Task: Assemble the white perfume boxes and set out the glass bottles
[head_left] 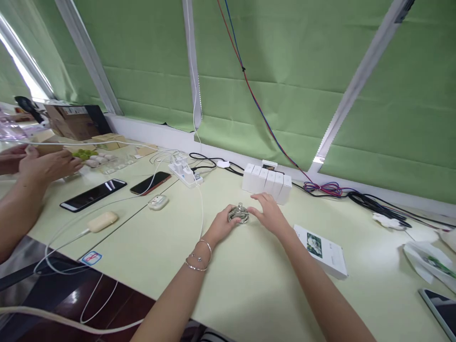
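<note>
My left hand point(223, 224) rests on the table with its fingers curled around a small, round, greyish coiled thing point(239, 213) that has a clear knob on top. Its exact kind is too small to make out. My right hand point(268, 212) is beside it on the right, thumb pointing at the coil's edge and fingers stretched apart. Whether that thumb touches the coil I cannot tell. Just behind my right hand stands a row of small white boxes point(265, 180). A flat white box with a flower picture point(329, 254) lies by my right forearm.
At left, a co-worker's hands point(42, 164) work near green and pale pieces. Two phones point(93, 194), an earbud case point(157, 202), a cream-coloured device point(102, 221) and a power strip point(185, 173) lie left. Cables point(377, 206) run along the wall; another phone point(441, 308) lies right.
</note>
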`<state>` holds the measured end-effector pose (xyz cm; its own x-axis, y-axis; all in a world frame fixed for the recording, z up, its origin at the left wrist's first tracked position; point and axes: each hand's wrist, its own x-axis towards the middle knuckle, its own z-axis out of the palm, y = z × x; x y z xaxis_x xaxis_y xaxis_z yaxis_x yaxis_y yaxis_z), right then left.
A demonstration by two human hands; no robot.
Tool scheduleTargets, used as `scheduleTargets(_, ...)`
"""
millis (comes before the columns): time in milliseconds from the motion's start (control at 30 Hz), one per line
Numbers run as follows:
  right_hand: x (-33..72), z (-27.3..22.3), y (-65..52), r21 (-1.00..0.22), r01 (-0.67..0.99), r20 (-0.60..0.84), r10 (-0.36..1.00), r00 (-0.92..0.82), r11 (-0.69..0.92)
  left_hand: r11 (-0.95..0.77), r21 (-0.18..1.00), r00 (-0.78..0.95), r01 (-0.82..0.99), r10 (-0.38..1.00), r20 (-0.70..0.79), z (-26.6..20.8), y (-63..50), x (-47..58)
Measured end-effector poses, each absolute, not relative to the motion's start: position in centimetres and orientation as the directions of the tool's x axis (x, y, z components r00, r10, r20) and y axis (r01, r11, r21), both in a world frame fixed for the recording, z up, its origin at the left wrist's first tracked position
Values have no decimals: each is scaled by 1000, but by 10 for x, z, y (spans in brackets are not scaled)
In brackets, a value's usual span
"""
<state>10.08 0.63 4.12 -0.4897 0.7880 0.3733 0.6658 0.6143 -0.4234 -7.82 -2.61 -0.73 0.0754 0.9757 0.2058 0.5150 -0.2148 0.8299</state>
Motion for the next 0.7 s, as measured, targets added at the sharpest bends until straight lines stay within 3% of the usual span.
scheduleTargets(200,67,75,8,-255,743,181,785,-592,619,-224,818,78,529,973,216,-10,-24,-79)
scheduleTargets(367,60,71,10,-157,749,194,763,-616,644,-231,805,91,547,972,218,-10,-22,-78)
scheduleTargets(467,64,111,10,-163,765,295,771,-564,622,-228,814,88,534,973,215,-11,-22,-78)
scheduleTargets(600,82,174,15,-213,701,577,667,-473,681,-223,833,79,507,974,213,-14,-22,-78)
scheduleTargets(700,96,159,14,-174,762,486,727,-484,624,-221,817,5,533,966,257,-17,-19,-78)
